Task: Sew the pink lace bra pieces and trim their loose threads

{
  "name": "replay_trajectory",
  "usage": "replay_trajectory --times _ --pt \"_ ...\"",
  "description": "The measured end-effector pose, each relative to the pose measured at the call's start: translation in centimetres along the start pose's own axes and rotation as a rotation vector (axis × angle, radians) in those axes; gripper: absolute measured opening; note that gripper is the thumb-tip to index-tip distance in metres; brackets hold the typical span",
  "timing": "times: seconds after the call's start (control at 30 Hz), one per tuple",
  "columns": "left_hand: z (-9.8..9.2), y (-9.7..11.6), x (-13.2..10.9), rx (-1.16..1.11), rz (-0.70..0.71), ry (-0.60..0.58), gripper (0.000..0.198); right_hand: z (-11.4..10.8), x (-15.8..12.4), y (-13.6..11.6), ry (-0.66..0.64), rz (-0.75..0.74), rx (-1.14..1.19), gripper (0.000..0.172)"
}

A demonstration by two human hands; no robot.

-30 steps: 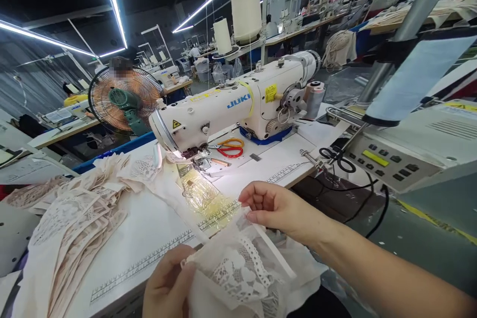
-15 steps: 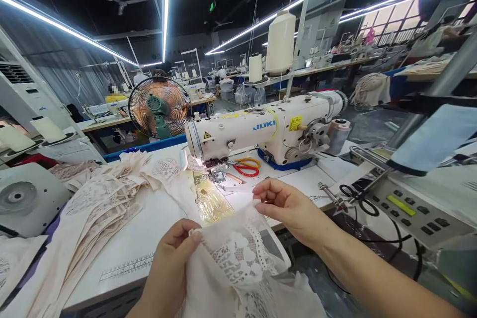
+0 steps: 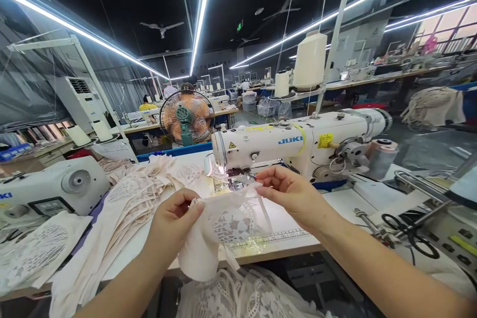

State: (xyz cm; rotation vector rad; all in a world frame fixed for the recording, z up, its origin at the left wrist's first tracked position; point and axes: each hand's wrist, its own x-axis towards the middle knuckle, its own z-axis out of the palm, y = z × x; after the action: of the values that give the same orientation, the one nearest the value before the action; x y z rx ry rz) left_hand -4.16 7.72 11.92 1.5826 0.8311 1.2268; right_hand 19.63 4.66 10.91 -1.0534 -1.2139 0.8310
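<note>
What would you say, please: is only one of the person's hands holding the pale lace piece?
No, the left hand and the right hand each pinch the pale lace piece along its upper edge.

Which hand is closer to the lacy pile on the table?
Left. The left hand is beside the pile; the right hand is farther right, across the held cloth.

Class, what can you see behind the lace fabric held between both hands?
Behind the lace fabric are the sewing machine and white tabletop, its ruler markings partly visible. Anything directly behind the lace fabric is mostly hidden.
</note>
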Motion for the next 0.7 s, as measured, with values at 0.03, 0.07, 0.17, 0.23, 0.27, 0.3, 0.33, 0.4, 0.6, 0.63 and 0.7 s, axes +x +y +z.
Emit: replay_trajectory --times 0.03,0.07,0.17,0.23,0.27,0.3,0.33,0.4,0.6,0.63,0.7 --pt "-0.3 0.2 0.1 0.075 0.074 0.002 0.012 0.0 -0.2 -0.2 0.010 -0.020 -0.040 0.032" --pt "-0.5 0.3 0.1 0.149 0.142 0.006 0.008 0.1 -0.7 -0.5 0.033 -0.047 -0.082 0.032" --pt "-0.9 0.5 -0.1 0.343 0.271 -0.008 0.004 0.7 -3.6 -1.5 0.072 -0.135 -0.138 0.025" --pt "-0.6 0.6 -0.7 0.447 0.334 -0.052 0.006 1.7 -6.2 -2.1 -0.097 -0.140 -0.075 0.030" --pt "-0.3 0.7 -1.3 0.490 0.376 -0.077 0.007 2.3 -7.4 -2.1 -0.254 -0.095 -0.052 0.046" --pt "0.2 0.8 -2.0 0.526 0.421 -0.108 0.008 3.0 -8.3 -2.1 -0.383 -0.047 -0.039 0.063" --pt "0.6 0.9 -2.7 0.550 0.469 -0.154 0.010 3.7 -8.9 -1.8 -0.477 -0.002 -0.040 0.077" --pt "1.4 0.8 -4.2 0.553 0.556 -0.293 0.014 4.6 -9.4 -1.0 -0.560 0.047 -0.109 0.080" --pt "0.2 -1.9 -5.8 0.227 0.326 -0.331 0.014 2.7 -9.5 0.3 -0.409 -0.136 -0.508 0.020" --pt "-0.2 -2.9 -5.6 0.179 0.116 -0.291 0.024 2.0 -9.8 0.2 -0.366 -0.170 -0.529 0.020" --pt "-0.5 -4.8 -5.3 0.029 -0.345 -0.344 0.046 0.6 -10.4 -0.1 -0.279 -0.219 -0.540 0.019"
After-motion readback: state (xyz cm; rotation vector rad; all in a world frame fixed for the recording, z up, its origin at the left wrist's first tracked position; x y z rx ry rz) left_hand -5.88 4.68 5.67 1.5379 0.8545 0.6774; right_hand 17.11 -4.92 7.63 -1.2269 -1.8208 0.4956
